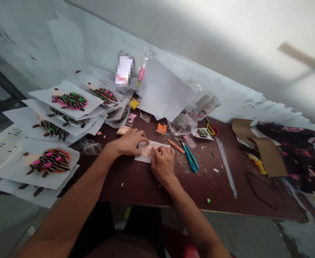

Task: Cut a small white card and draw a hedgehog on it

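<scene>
Head view: both hands work at a small white paper sheet [139, 158] bearing a flat peach-coloured shape [146, 151], near the middle of the dark red-brown tabletop [114, 186].
The left hand [132, 141] is loosely spread, thumb and fingers apart, at the sheet's left; the right hand [163, 163] is curled over its right part, and whether it pinches anything cannot be told. Risk, as judged: uneven fingertip pressure could distort the shape or skew the sheet; a knock from the left arm could topple the loose pile of white figured sheets [17, 168]. No brand, label or writing is legible; the upright lit screen [124, 68] is pixelated.
</scene>
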A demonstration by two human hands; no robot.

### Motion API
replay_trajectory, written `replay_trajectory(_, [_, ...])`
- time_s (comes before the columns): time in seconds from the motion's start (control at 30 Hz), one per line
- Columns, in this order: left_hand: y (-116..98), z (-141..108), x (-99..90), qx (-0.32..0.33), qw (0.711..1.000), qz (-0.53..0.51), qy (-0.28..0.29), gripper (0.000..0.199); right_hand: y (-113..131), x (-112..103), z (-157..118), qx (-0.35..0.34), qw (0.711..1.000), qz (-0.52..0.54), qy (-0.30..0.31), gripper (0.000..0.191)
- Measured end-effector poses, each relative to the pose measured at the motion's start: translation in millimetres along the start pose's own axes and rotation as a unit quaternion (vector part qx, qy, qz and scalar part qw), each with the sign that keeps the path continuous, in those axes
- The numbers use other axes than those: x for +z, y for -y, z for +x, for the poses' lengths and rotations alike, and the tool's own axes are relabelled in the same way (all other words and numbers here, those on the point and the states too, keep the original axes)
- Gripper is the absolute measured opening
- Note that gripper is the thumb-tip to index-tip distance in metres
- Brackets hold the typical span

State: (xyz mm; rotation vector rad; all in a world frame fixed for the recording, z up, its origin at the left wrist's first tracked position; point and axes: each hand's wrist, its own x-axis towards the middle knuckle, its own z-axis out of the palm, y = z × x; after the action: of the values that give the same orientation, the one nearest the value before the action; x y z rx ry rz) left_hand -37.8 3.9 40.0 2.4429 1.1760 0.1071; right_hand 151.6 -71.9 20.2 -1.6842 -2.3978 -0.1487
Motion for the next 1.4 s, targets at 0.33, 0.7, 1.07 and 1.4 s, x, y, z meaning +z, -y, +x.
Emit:
replay_trajectory(0.33, [-2.6, -1.1, -1.7, -0.001, 1.000, 0.001, -0.001, 0.050, -0.7, 0.8, 7.2, 0.020, 0.998, 0.062, 0.021, 0.036])
replay_trajectory(0.7, [-3.0, -1.0, -2.3, -0.007, 1.000, -0.005, 0.003, 0.053, -4.0, 2.0, 9.9, 0.027, 0.995, 0.098, 0.000, 0.035])
replay_trajectory(1.07, [-2.6, -1.1, -1.7, 0.003, 1.000, -0.002, -0.004, 0.053, 8.0, -0.9, 6.5, -0.026, 0.997, 0.063, 0.025, 0.021])
replay_trajectory(1.4, [0.8, -0.3, -0.2, 0.009, 1.000, -0.006, -0.004, 0.053, 4.3, 0.2, 2.0, -0.040, 0.995, 0.095, 0.009, 0.034])
